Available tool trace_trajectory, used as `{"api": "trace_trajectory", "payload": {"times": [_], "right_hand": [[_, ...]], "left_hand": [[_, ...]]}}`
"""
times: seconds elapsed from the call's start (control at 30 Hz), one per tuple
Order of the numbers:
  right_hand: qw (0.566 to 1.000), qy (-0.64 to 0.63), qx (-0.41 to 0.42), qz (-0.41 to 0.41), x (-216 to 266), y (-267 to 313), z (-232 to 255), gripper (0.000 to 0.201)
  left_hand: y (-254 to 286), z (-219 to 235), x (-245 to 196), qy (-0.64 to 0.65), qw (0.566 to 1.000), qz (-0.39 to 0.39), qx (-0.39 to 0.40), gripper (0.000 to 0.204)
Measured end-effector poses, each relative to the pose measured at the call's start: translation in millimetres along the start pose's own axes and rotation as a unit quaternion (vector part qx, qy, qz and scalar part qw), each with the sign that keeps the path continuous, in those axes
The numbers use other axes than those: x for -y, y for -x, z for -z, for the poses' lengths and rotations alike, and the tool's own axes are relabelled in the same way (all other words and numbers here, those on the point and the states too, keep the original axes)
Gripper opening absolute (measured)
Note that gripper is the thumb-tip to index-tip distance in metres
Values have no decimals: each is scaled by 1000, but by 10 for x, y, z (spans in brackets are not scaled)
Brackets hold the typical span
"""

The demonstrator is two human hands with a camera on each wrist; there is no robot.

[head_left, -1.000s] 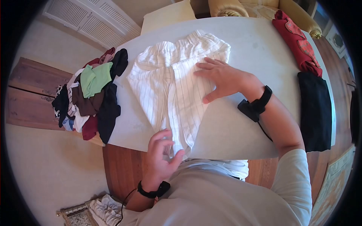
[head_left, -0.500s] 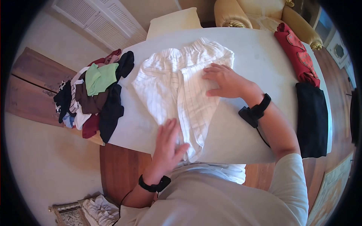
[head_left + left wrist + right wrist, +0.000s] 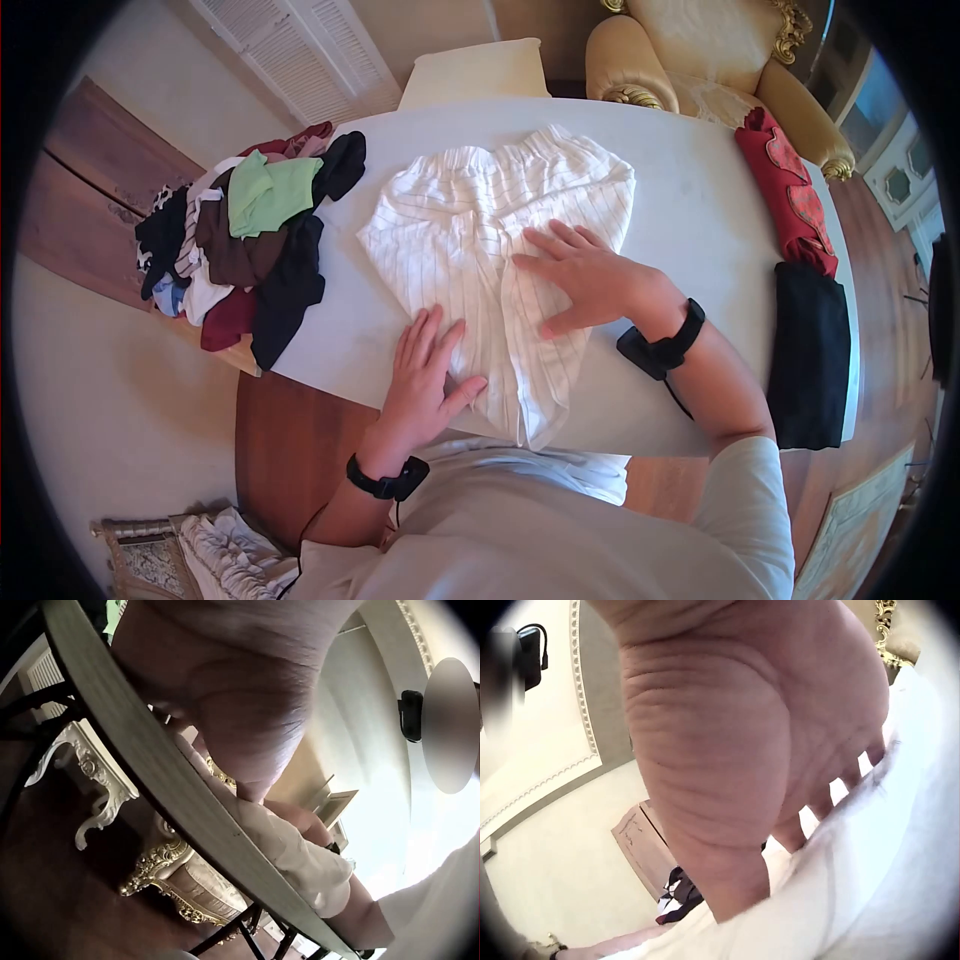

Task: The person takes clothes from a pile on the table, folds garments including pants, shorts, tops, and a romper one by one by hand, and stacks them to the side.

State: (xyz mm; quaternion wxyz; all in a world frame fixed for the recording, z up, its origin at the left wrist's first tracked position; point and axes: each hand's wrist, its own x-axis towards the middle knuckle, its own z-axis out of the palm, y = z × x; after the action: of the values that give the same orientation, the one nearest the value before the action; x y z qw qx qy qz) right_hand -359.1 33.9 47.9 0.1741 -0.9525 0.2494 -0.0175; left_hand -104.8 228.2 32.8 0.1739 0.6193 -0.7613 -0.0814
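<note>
White pinstriped trousers (image 3: 440, 215) with a gathered elastic waistband lie flat on the pale table, waistband at the far side and legs towards the person. The left hand (image 3: 424, 375) rests on the left edge of the lower legs, its fingers spread and fairly straight. Higher up, the right hand (image 3: 590, 280) lies with spread fingers on the right leg. In the right wrist view the fingertips of the right hand (image 3: 757, 735) touch the white cloth (image 3: 855, 847). The left wrist view shows the left hand (image 3: 225, 690) over the table edge, its fingertips mostly hidden.
A heap of mixed clothes with a green piece (image 3: 268, 195) on top sits at the table's left end. Along the right edge lie a folded red garment (image 3: 785, 190) and a folded black one (image 3: 808, 355). A gold armchair (image 3: 700, 50) stands beyond the table (image 3: 690, 220).
The left hand has come down onto the trouser legs and its fingers have straightened. The right hand has slid down the cloth towards the person. The trouser legs lie more spread out.
</note>
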Motion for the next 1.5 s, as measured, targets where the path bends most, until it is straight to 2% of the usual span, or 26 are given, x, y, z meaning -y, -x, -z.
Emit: {"api": "trace_trajectory", "payload": {"times": [0.1,0.17,0.3,0.37,0.5,0.57,0.6,0.67,0.7,0.77,0.8,0.87,0.93,1.0,1.03,1.13,1.27,1.33,1.37,1.43,1.47,1.5], "right_hand": [[999,-11,31,-13,40,32,31,99],[999,-11,34,-19,79,48,63,102],[999,-26,20,-23,165,57,94,104],[999,-9,34,-27,200,52,110,105],[998,-11,48,-35,240,55,174,107],[1000,-20,-14,0,263,86,214,98],[1000,-21,-14,-2,286,100,252,98],[996,-84,8,1,371,136,361,75],[996,-86,11,-2,437,168,419,75],[994,-103,12,20,583,230,517,45],[994,-105,14,17,623,240,537,45],[989,-127,76,29,673,250,550,25],[990,-105,94,18,649,251,488,24],[991,-82,109,5,605,243,427,22],[993,-77,89,4,584,235,401,21],[994,-82,76,0,609,241,431,22],[993,-95,72,10,614,259,474,25],[990,-109,80,29,598,287,484,27],[987,-124,90,44,600,291,488,30],[983,-134,116,48,646,269,505,38],[978,-143,142,49,674,258,510,46],[979,-141,141,50,705,254,502,46]], "left_hand": [[48,-7,29,43,999,-3,-8,69],[39,-7,80,127,991,-6,-45,70],[-45,31,11,95,992,8,-84,69],[-78,19,-54,5,1000,-7,-15,69],[-99,-11,-41,-2,1000,-17,5,69],[-87,-10,-9,43,997,-32,-61,57],[-58,-3,3,44,997,-33,-59,57],[55,20,-22,194,975,-1,-105,42],[117,41,-81,197,975,0,-101,42],[236,105,-214,218,974,-9,-67,38],[278,47,-202,219,974,-58,-32,47],[219,67,-404,188,979,-78,-2,51],[189,65,-478,149,983,-99,51,65],[165,88,-572,127,983,-115,62,67],[131,101,-644,107,983,-128,72,70],[20,77,-731,133,977,-148,80,67],[-12,-52,-570,121,969,-191,100,57],[-42,-90,-497,145,972,-174,62,43],[-60,-102,-489,142,973,-174,62,43],[-110,-118,-503,286,956,-64,8,22],[-140,-91,-478,284,957,-64,6,22],[-176,-49,-440,378,924,35,48,19]]}}
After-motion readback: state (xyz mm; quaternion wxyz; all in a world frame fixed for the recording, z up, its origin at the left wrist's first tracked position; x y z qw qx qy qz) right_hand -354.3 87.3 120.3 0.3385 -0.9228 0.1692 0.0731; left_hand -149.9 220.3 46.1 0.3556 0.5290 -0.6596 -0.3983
